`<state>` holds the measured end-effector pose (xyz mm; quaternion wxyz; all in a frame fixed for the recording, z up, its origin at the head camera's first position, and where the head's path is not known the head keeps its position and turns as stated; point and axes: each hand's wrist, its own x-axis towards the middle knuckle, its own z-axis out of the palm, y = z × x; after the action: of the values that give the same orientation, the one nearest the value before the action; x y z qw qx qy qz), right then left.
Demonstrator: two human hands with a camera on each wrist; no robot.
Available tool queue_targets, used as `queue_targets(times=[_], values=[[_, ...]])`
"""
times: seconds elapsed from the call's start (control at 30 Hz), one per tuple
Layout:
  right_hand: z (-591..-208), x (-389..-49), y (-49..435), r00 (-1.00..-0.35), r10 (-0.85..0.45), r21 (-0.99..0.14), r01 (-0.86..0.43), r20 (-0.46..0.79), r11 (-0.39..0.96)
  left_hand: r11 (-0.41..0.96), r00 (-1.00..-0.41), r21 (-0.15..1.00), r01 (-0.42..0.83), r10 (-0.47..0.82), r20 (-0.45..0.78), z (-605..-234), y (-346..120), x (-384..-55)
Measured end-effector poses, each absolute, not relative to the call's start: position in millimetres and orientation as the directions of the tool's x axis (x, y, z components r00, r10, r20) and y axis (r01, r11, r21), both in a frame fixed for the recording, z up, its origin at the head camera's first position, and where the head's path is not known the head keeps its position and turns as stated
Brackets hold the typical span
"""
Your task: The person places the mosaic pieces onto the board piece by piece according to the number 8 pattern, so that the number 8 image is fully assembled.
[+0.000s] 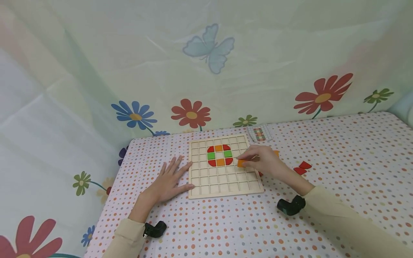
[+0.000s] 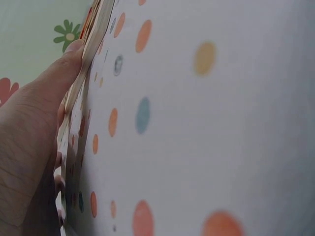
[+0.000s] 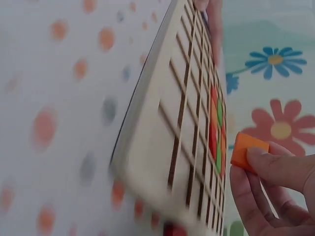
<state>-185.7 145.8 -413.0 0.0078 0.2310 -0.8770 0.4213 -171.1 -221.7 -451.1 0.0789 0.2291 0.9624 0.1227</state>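
A wooden grid board (image 1: 226, 182) lies on the dotted tablecloth. Near its upper middle, red rounded tiles, green square tiles (image 1: 227, 153) and orange square tiles form a ring around a bare cell. Between thumb and fingers my right hand (image 1: 266, 161) pinches an orange square tile (image 3: 248, 150), held over the right part of the board. My left hand (image 1: 167, 181) rests spread at the board's left side, thumb and fingertips touching the edge. In the left wrist view, the thumb (image 2: 64, 69) lies against the board's rim.
Loose red quarter-round tiles (image 1: 300, 171) lie right of the board, and an orange piece (image 1: 276, 153) shows partly behind my right hand. A small pattern card (image 1: 260, 133) sits past the board's upper right corner. Behind the table hangs a flowered cloth (image 1: 145, 71).
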Motion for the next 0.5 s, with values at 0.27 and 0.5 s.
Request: queue_targets(times=[0.27,0.5], values=[[-429,-194,99,-0.858,-0.474,-0.775,-0.434,0.199,0.460,0.862,-0.880,0.285,0.420,0.463,-0.103,-452,-219,-171],[-432,-198,86,-0.853,-0.483,-0.750,-0.448,0.197,0.487,0.861,-0.879,0.277,0.427,0.467,-0.097,-451,-221,-172]])
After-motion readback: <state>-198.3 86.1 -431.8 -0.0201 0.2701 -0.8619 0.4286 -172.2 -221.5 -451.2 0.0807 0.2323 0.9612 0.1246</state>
